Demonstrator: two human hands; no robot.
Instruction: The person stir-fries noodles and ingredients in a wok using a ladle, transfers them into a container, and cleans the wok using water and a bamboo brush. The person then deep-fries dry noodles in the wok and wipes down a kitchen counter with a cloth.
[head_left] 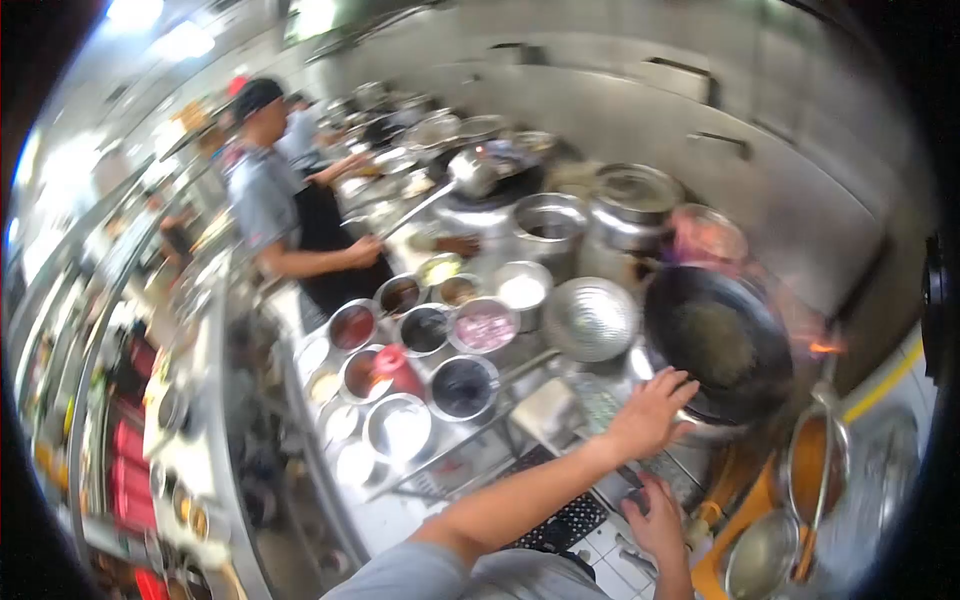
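Observation:
My left hand (pixel 650 415) reaches out with its fingers stretched, close to the near left rim of a large black wok (pixel 715 345) on the range. I cannot tell whether the fingertips touch the rim. A little pale brownish liquid or residue shows in the bottom of the wok. My right hand (pixel 660 520) is lower, in front of my body, with thumb and fingers loosely bent and apart; nothing shows between them. Left of the wok sits a dimpled metal bowl or colander (pixel 591 319). A white block-shaped thing (pixel 547 408) lies near my left forearm.
Several round metal containers (pixel 463 387) of sauces and ingredients stand at the left. A flame (pixel 825 348) burns right of the wok. Strainers and ladles (pixel 815 465) rest at the lower right. A co-worker (pixel 290 215) in a black apron holds a long-handled ladle. Tall pots (pixel 633 205) stand behind.

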